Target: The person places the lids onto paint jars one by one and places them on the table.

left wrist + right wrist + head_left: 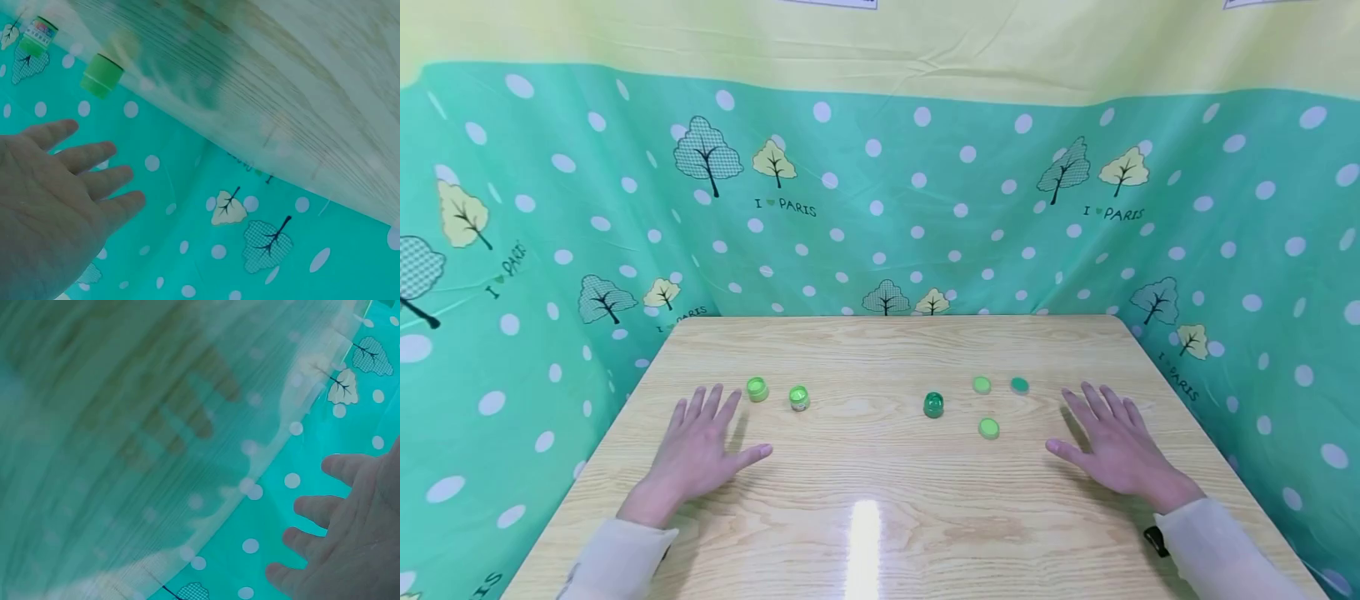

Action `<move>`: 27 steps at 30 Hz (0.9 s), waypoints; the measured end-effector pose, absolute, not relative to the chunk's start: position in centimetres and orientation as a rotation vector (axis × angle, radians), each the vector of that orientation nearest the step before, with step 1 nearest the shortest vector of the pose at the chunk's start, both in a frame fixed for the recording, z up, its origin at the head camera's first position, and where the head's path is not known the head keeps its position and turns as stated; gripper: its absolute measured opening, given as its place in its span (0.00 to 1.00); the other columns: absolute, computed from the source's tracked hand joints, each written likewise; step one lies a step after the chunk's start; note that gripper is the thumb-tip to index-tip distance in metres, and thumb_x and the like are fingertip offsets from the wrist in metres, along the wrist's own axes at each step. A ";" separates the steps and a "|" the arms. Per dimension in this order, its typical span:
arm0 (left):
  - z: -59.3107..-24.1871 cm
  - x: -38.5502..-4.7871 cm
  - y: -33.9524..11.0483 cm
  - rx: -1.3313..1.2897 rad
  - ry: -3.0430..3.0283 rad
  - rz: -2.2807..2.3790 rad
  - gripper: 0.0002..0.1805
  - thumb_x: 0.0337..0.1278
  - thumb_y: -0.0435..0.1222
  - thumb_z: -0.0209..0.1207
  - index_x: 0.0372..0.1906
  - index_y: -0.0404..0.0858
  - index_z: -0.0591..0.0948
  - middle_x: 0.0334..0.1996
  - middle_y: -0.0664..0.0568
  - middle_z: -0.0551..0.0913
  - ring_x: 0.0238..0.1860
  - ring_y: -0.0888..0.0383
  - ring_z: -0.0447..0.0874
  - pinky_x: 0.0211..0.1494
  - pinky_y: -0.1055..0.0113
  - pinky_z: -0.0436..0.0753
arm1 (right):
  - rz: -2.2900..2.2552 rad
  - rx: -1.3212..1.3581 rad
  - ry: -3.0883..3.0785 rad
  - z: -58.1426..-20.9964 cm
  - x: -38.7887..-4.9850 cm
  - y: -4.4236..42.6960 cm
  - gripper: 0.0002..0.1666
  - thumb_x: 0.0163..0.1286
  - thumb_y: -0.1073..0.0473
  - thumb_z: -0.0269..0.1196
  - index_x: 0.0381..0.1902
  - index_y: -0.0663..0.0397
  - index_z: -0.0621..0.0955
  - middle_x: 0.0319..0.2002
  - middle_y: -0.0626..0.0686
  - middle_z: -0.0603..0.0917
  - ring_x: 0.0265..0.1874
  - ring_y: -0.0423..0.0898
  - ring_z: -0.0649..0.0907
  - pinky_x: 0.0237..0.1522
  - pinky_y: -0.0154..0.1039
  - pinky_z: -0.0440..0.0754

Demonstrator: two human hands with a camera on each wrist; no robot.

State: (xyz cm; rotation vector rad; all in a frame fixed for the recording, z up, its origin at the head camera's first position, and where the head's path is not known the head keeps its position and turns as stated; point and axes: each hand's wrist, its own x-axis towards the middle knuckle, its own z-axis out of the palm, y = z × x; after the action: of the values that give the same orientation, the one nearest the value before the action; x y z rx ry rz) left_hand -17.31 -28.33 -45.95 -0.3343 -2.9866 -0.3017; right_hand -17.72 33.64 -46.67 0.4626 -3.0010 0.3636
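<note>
On the worktop, toward the far half: two light-green jars by the left hand; right of centre, a dark-green jar, then two pale-green discs and a teal disc (lids, judging by colour). All stand apart, probably so each can be picked up singly. Left hand: palm down, fingers straight, thumb wide, holding nothing. Right hand: near mirror, fingers spread, also without anything, nearest the teal disc.
</note>
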 end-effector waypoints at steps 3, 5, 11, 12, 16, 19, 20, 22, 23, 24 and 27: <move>-45.8 -17.5 -28.2 -0.336 -2.981 -0.309 0.61 0.57 0.75 0.52 0.79 0.31 0.58 0.77 0.26 0.53 0.77 0.26 0.44 0.76 0.32 0.43 | 0.364 0.463 -2.998 -46.6 -17.7 33.5 0.55 0.72 0.29 0.57 0.80 0.60 0.58 0.77 0.74 0.53 0.74 0.76 0.51 0.69 0.76 0.40; -45.8 -17.6 -28.2 -0.338 -2.973 -0.309 0.59 0.60 0.73 0.51 0.79 0.30 0.58 0.76 0.26 0.54 0.77 0.26 0.44 0.75 0.32 0.43 | 0.366 0.462 -2.997 -46.7 -17.7 33.5 0.55 0.71 0.29 0.57 0.80 0.60 0.58 0.77 0.74 0.53 0.74 0.76 0.51 0.69 0.76 0.39; -45.7 -18.3 -28.1 -0.325 -2.956 -0.322 0.52 0.68 0.67 0.50 0.78 0.29 0.59 0.75 0.25 0.56 0.76 0.25 0.47 0.75 0.31 0.46 | 0.373 0.464 -2.996 -46.7 -17.7 33.3 0.55 0.71 0.28 0.57 0.80 0.59 0.58 0.77 0.73 0.53 0.75 0.76 0.50 0.70 0.75 0.40; -45.7 -18.4 -28.1 -0.322 -2.956 -0.329 0.52 0.68 0.67 0.50 0.77 0.29 0.60 0.75 0.25 0.56 0.76 0.25 0.47 0.75 0.31 0.46 | 0.372 0.467 -2.996 -46.7 -17.7 33.3 0.55 0.71 0.28 0.57 0.80 0.59 0.58 0.77 0.73 0.53 0.75 0.76 0.50 0.70 0.75 0.40; -45.6 -18.9 -28.1 -0.318 -2.961 -0.351 0.52 0.69 0.66 0.50 0.77 0.28 0.59 0.75 0.24 0.56 0.76 0.25 0.47 0.74 0.30 0.47 | 0.382 0.477 -2.995 -46.6 -17.6 33.0 0.55 0.71 0.28 0.57 0.80 0.59 0.58 0.78 0.73 0.52 0.75 0.76 0.50 0.70 0.75 0.40; -45.6 -19.3 -28.0 -0.314 -2.956 -0.353 0.52 0.69 0.65 0.51 0.77 0.27 0.59 0.75 0.24 0.57 0.75 0.25 0.49 0.74 0.31 0.48 | 0.394 0.480 -2.996 -46.5 -17.6 32.9 0.55 0.71 0.28 0.57 0.80 0.59 0.58 0.78 0.72 0.52 0.75 0.75 0.50 0.70 0.75 0.40; -45.6 -19.5 -28.0 -0.312 -2.955 -0.356 0.52 0.69 0.65 0.51 0.77 0.27 0.59 0.75 0.24 0.57 0.75 0.25 0.49 0.74 0.31 0.48 | 0.396 0.482 -2.998 -46.5 -17.6 32.9 0.55 0.71 0.28 0.57 0.80 0.59 0.57 0.78 0.72 0.51 0.75 0.75 0.49 0.70 0.75 0.40; -45.6 -19.8 -27.9 -0.312 -2.951 -0.356 0.51 0.69 0.64 0.53 0.77 0.26 0.59 0.74 0.24 0.58 0.75 0.25 0.50 0.74 0.30 0.48 | 0.399 0.483 -2.996 -46.6 -17.5 32.8 0.55 0.71 0.28 0.57 0.80 0.59 0.58 0.78 0.72 0.51 0.75 0.75 0.49 0.71 0.74 0.40; -45.6 -19.9 -27.8 -0.311 -2.953 -0.355 0.51 0.69 0.63 0.54 0.77 0.26 0.59 0.74 0.24 0.59 0.75 0.25 0.50 0.74 0.30 0.49 | 0.401 0.485 -2.997 -46.6 -17.5 32.8 0.55 0.71 0.28 0.57 0.80 0.59 0.58 0.78 0.72 0.51 0.75 0.75 0.49 0.71 0.74 0.40; -45.6 -20.1 -27.8 -0.310 -2.955 -0.360 0.50 0.69 0.62 0.55 0.77 0.26 0.59 0.74 0.25 0.59 0.75 0.25 0.51 0.74 0.31 0.49 | 0.403 0.487 -2.996 -46.7 -17.5 32.8 0.55 0.71 0.28 0.57 0.80 0.59 0.58 0.78 0.72 0.51 0.75 0.75 0.50 0.71 0.74 0.39; -45.5 -20.6 -27.6 -0.312 -2.960 -0.381 0.48 0.70 0.58 0.57 0.76 0.25 0.58 0.73 0.25 0.60 0.75 0.26 0.52 0.74 0.31 0.49 | 0.406 0.486 -2.995 -46.8 -17.5 32.7 0.55 0.71 0.28 0.57 0.80 0.59 0.58 0.78 0.72 0.51 0.76 0.75 0.50 0.71 0.73 0.39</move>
State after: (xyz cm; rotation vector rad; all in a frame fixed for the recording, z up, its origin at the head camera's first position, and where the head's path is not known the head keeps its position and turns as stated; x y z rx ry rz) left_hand -20.57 -27.59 -45.48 -0.3121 -2.9596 -0.3807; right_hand -17.48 32.69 -46.77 0.4865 -2.9949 0.4065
